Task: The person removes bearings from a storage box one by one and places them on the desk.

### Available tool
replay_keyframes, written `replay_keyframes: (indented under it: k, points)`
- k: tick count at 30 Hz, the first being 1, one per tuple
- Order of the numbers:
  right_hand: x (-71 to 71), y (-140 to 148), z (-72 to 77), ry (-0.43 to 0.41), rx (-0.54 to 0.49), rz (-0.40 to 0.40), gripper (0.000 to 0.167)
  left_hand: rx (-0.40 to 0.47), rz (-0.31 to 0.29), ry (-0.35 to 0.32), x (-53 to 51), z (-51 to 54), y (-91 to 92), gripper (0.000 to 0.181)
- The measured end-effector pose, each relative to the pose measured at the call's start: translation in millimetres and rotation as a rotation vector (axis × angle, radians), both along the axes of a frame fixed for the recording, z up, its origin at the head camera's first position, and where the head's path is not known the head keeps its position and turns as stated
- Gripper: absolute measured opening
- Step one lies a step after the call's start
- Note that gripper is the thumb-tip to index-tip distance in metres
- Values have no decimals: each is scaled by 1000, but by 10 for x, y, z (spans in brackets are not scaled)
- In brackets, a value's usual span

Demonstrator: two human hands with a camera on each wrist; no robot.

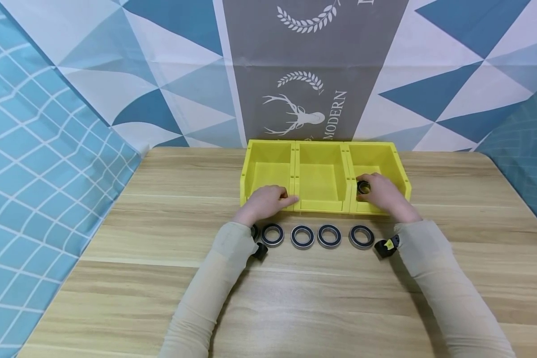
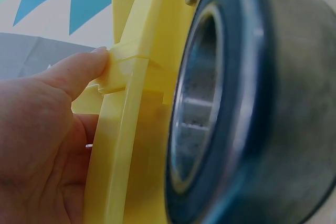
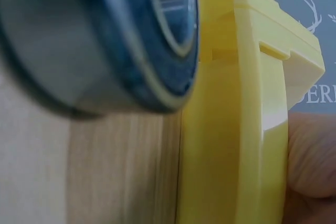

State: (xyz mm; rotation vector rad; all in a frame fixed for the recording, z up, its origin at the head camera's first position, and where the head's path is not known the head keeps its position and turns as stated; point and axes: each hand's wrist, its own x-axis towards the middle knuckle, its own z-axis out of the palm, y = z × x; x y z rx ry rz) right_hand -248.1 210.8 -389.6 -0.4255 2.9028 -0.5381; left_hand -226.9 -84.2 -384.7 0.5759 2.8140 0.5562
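Observation:
My left hand point(image 1: 268, 201) is at the front of the left compartment of a yellow three-compartment bin point(image 1: 322, 206). Its thumb lies along the front rim, and its curled fingers reach behind the front wall, gripping it; the fingertips are hidden. Inside the right compartment, my right hand point(image 1: 382, 193) pinches a small black-sealed ball bearing point(image 1: 360, 189) between thumb and fingers, near the front left corner. That bearing is hidden in the right wrist view, where the yellow front wall point(image 3: 252, 145) covers most of the hand.
Several bearings lie flat in a row before the bin, among them one bearing point(image 1: 361, 237) near the right wrist and another bearing point(image 1: 272, 234) beside the left sleeve. A bearing point(image 2: 252, 103) looms close in the left wrist view. Patterned cloth point(image 1: 295, 59) hangs behind the wooden table point(image 1: 322, 308).

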Motion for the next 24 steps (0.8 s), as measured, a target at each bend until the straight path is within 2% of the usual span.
replay_keyframes:
  k: [17,24]
  points:
    - [40,-13,-13,26,-28,-39,48,3,6,-2,-1,-6,5,42]
    - [50,-24,-14,76,-7,-51,48,-1,6,1,0,-8,3,42]
